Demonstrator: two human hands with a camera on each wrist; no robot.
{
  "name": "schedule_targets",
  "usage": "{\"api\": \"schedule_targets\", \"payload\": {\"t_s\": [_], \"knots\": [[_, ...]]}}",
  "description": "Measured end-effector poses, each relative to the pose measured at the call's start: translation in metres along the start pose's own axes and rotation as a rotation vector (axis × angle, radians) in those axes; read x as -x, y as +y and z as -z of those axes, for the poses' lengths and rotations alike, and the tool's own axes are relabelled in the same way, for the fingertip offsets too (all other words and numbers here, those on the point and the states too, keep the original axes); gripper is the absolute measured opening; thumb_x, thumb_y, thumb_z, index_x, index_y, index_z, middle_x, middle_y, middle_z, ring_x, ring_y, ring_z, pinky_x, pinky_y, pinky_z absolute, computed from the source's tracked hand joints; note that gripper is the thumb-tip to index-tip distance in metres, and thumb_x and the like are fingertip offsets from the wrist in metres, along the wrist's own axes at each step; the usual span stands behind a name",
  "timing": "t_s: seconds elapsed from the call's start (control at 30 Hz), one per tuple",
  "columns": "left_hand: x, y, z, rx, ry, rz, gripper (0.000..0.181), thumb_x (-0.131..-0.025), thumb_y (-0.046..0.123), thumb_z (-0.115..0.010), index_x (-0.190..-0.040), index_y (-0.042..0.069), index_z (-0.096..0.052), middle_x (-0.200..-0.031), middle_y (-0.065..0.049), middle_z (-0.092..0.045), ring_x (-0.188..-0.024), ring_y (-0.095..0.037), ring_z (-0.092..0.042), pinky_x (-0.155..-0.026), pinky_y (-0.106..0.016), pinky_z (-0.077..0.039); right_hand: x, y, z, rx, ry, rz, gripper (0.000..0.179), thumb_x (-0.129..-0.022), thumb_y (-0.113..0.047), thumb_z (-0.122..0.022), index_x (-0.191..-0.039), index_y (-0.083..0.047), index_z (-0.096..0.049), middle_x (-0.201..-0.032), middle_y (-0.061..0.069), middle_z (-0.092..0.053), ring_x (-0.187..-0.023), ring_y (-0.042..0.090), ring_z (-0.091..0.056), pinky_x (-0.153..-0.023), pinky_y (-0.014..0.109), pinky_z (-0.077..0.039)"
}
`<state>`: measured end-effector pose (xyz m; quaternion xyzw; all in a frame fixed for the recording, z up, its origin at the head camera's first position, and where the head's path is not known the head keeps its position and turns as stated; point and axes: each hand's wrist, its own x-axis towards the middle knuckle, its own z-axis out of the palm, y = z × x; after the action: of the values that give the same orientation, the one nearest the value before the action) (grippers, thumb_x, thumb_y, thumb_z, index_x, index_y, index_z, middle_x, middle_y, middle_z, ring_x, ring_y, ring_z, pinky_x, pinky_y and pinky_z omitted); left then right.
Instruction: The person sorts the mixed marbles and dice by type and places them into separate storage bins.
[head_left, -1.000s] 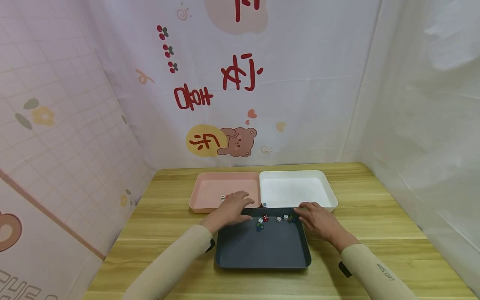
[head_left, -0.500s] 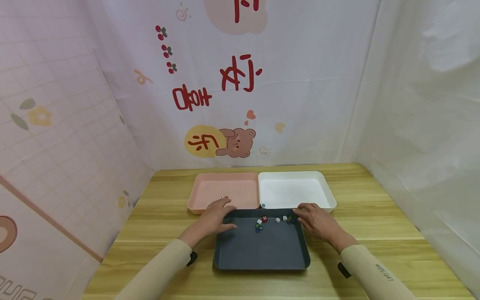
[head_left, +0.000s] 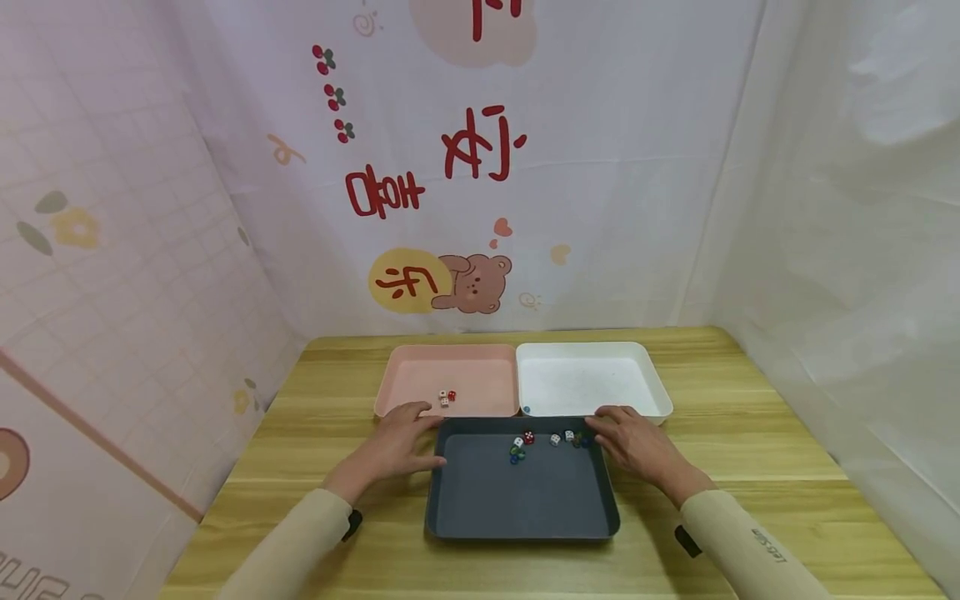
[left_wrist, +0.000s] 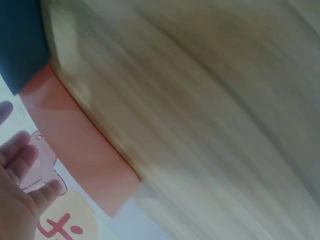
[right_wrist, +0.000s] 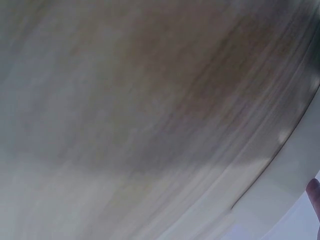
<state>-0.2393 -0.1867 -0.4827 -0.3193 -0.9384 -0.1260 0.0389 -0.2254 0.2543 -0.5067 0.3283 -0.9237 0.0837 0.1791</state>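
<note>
A dark grey tray lies in front of me. Toward its far side are a red die, several white dice and glass marbles, with more marbles in the far right corner. My left hand, holding nothing, hovers at the tray's far left corner with fingers loosely spread. In the left wrist view its fingers show near the pink tray. My right hand rests with its fingertips on the far right corner of the dark tray, close to the marbles; its thumb is partly hidden.
Behind the dark tray, a pink tray holds two white dice and a red die. Beside it stands a white tray with a small blue marble in its near left corner. Cloth walls enclose the wooden table.
My left hand has drawn back leftward from over the pink and dark trays to the dark tray's left edge, uncovering dice in the pink tray. The right hand has stayed put.
</note>
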Motion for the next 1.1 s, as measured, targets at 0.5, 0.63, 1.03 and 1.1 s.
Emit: {"api": "schedule_targets", "payload": {"t_s": [0.5, 0.63, 1.03, 1.1], "knots": [[0.012, -0.010, -0.001, -0.006, -0.062, -0.036, 0.076, -0.085, 0.063, -0.068, -0.143, 0.015, -0.055, -0.144, -0.017, -0.046, -0.134, -0.035, -0.041, -0.110, -0.053, -0.033, -0.001, 0.000, 0.001, -0.008, -0.004, 0.005, 0.033, -0.093, -0.012, -0.068, -0.125, -0.005, -0.069, -0.119, 0.018, -0.062, -0.108, 0.038, -0.060, -0.089, 0.052, -0.051], [0.013, -0.008, 0.000, -0.004, -0.054, -0.042, 0.074, -0.085, 0.062, -0.068, -0.141, 0.015, -0.056, -0.143, -0.015, -0.046, -0.134, -0.035, -0.041, -0.110, -0.053, -0.033, -0.001, 0.000, 0.002, -0.003, -0.004, 0.010, 0.033, -0.093, -0.012, -0.068, -0.125, -0.005, -0.069, -0.119, 0.017, -0.062, -0.107, 0.037, -0.060, -0.088, 0.052, -0.051], [0.015, -0.008, -0.003, -0.029, -0.046, -0.054, 0.072, -0.086, 0.061, -0.067, -0.139, 0.013, -0.058, -0.141, -0.014, -0.048, -0.132, -0.033, -0.043, -0.112, -0.052, -0.032, -0.002, -0.001, 0.001, 0.003, -0.030, -0.033, 0.033, -0.093, -0.014, -0.069, -0.126, -0.007, -0.069, -0.120, 0.016, -0.062, -0.106, 0.037, -0.060, -0.087, 0.052, -0.052], [0.015, -0.008, -0.004, -0.028, -0.043, -0.059, 0.071, -0.087, 0.060, -0.067, -0.139, 0.012, -0.057, -0.141, -0.014, -0.048, -0.132, -0.034, -0.043, -0.112, -0.053, -0.031, -0.002, -0.002, 0.002, -0.005, -0.033, -0.048, 0.033, -0.093, -0.014, -0.069, -0.125, -0.007, -0.069, -0.119, 0.016, -0.062, -0.106, 0.038, -0.060, -0.086, 0.052, -0.052]]}}
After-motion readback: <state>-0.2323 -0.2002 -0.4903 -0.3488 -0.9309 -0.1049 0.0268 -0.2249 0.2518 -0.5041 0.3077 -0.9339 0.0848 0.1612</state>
